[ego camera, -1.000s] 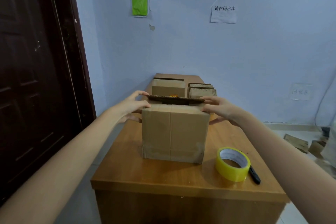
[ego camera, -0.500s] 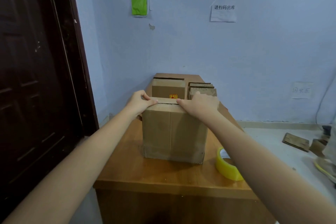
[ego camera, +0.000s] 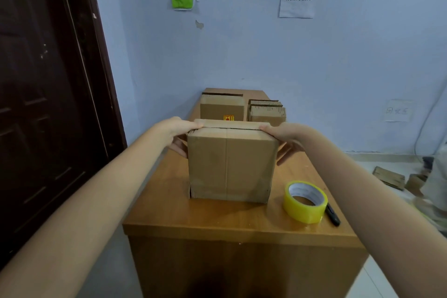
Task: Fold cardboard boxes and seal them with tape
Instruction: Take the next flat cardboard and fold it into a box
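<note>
A brown cardboard box (ego camera: 229, 164) stands upright on the wooden table (ego camera: 217, 218), with a strip of clear tape running down the middle of its front face. Its top flaps are folded down, the far one lying slightly raised along the back edge. My left hand (ego camera: 180, 132) holds the top left corner, thumb on the flap and fingers down the left side. My right hand (ego camera: 284, 138) holds the top right corner the same way, fingers spread down the right side. A yellow tape roll (ego camera: 306, 201) lies on the table to the right of the box.
A black pen-like tool (ego camera: 333, 214) lies just right of the tape roll near the table's right edge. Two more cardboard boxes (ego camera: 221, 109) (ego camera: 267, 112) stand at the table's far end. A dark door (ego camera: 48, 104) is on the left. Cardboard scraps (ego camera: 389, 178) lie on the floor to the right.
My right hand slid from the middle of the box top out to its right corner, uncovering the tape roll. The left hand stayed at the left corner, and the flaps lie flatter.
</note>
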`<action>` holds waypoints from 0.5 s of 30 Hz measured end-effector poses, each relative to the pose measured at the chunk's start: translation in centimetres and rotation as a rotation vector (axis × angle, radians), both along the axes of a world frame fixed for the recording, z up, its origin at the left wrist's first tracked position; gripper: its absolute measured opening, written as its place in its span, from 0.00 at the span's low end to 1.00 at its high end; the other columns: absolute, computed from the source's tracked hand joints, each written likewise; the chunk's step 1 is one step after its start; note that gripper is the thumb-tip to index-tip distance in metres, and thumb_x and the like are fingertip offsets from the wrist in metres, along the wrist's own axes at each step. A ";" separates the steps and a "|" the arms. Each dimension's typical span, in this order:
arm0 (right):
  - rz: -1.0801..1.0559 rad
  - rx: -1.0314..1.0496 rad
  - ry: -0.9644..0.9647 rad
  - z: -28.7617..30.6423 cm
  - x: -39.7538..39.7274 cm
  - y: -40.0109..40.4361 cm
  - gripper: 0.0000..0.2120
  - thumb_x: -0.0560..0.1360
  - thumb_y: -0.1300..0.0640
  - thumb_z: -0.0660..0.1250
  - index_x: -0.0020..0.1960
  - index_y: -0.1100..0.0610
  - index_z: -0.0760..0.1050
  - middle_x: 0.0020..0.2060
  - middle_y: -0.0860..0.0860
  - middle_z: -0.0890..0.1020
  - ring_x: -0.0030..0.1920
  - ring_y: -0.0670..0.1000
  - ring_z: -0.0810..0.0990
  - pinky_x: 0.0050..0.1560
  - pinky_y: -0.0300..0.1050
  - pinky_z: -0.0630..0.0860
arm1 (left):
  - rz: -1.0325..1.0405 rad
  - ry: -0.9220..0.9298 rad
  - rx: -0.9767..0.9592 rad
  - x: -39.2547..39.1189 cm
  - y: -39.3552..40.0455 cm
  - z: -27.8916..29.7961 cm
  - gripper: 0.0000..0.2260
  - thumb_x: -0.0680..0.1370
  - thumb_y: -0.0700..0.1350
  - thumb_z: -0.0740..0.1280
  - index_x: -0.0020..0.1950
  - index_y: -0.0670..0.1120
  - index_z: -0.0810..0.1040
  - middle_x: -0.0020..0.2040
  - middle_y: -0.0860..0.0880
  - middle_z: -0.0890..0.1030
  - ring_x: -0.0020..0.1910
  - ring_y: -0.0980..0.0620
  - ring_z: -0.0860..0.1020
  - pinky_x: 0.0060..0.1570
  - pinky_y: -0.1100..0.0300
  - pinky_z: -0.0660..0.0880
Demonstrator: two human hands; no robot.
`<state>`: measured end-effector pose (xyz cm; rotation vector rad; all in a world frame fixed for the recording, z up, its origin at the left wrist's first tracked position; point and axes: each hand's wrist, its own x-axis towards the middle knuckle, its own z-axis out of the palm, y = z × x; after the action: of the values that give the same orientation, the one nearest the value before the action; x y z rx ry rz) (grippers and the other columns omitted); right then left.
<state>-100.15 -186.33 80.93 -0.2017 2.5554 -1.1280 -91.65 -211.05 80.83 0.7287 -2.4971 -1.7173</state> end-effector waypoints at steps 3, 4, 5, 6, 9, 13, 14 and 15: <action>0.054 -0.024 -0.003 0.1 0.6 0.4 0.30 0.79 0.40 0.57 0.65 0.66 0.68 0.50 0.62 0.81 0.42 0.62 0.84 0.38 0.54 0.83 | -0.065 -0.043 -0.022 0.9 0.1 0.7 0.22 0.77 0.51 0.68 0.64 0.37 0.71 0.49 0.41 0.76 0.47 0.35 0.81 0.42 0.39 0.80; 0.070 -0.034 0.001 0.3 1.0 0.6 0.29 0.79 0.41 0.57 0.64 0.67 0.69 0.51 0.62 0.80 0.42 0.62 0.84 0.37 0.53 0.83 | -0.094 -0.041 -0.022 1.3 0.1 1.0 0.22 0.77 0.51 0.67 0.65 0.38 0.71 0.51 0.42 0.75 0.48 0.36 0.80 0.40 0.40 0.80; 0.086 -0.054 0.006 0.4 1.3 0.8 0.28 0.80 0.42 0.58 0.63 0.68 0.70 0.51 0.63 0.80 0.41 0.62 0.84 0.36 0.51 0.82 | -0.120 -0.027 -0.026 1.7 0.1 1.2 0.22 0.77 0.51 0.67 0.67 0.40 0.71 0.53 0.42 0.75 0.49 0.36 0.80 0.39 0.41 0.80; 0.101 -0.075 0.008 0.6 1.5 1.0 0.27 0.80 0.44 0.59 0.63 0.68 0.70 0.51 0.63 0.80 0.41 0.62 0.84 0.34 0.51 0.82 | -0.139 0.002 -0.031 2.0 0.0 1.3 0.23 0.77 0.50 0.67 0.69 0.41 0.70 0.56 0.43 0.75 0.49 0.37 0.80 0.37 0.42 0.81; 0.139 -0.158 0.063 1.0 2.6 1.4 0.19 0.79 0.51 0.62 0.62 0.65 0.71 0.53 0.62 0.80 0.40 0.61 0.84 0.33 0.51 0.81 | -0.149 0.213 -0.032 2.4 -0.2 1.1 0.29 0.75 0.48 0.70 0.74 0.48 0.63 0.57 0.46 0.75 0.46 0.42 0.81 0.33 0.43 0.81; 0.071 -0.417 0.135 1.2 3.7 2.0 0.17 0.77 0.48 0.57 0.57 0.58 0.75 0.48 0.57 0.77 0.40 0.60 0.80 0.35 0.56 0.81 | -0.155 0.482 -0.038 2.9 -0.1 0.4 0.31 0.75 0.43 0.70 0.75 0.50 0.62 0.67 0.47 0.73 0.53 0.52 0.78 0.40 0.47 0.81; 0.038 -0.482 0.122 1.0 3.9 2.1 0.19 0.77 0.44 0.56 0.56 0.56 0.76 0.46 0.56 0.77 0.41 0.59 0.79 0.37 0.57 0.81 | -0.136 0.536 -0.044 3.0 -0.2 -0.1 0.30 0.75 0.42 0.71 0.75 0.50 0.63 0.69 0.48 0.72 0.55 0.54 0.77 0.44 0.48 0.81; 0.001 -0.528 0.118 0.6 3.9 2.0 0.22 0.77 0.40 0.56 0.58 0.55 0.76 0.46 0.55 0.78 0.43 0.58 0.79 0.36 0.57 0.81 | -0.115 0.597 -0.066 3.1 -0.1 -0.7 0.30 0.74 0.41 0.71 0.74 0.49 0.64 0.68 0.49 0.71 0.59 0.54 0.76 0.49 0.49 0.80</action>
<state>-96.24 -184.33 81.52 -0.4048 2.2946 -1.8192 -88.52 -211.11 80.14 0.0421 -2.1849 -1.5695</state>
